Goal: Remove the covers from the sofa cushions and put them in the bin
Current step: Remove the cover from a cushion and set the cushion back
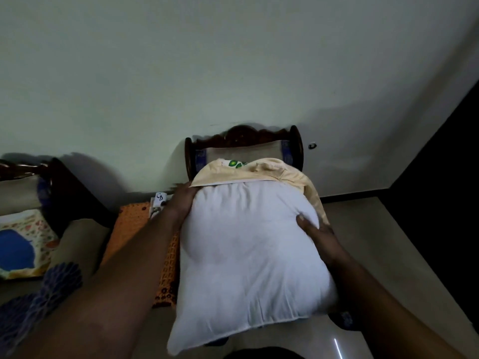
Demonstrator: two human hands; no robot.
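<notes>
- Left hand (181, 200): at the cushion's (248, 255) upper left edge, fingers hidden under the rim of the cover (261, 171); grip cannot be told.
- Right hand (317, 235): pressed to the cushion's right side, thumb lying on the white fabric, fingers tucked behind.
- Far left: sofa (23, 198) carrying a patterned cushion (24, 244) with a blue patch.
- Orange bin (137, 229): beside and partly behind the white cushion.
- Cover: yellow, peeled back to the cushion's far end.
- Chair (245, 138): dark wood, behind, against the wall.
</notes>
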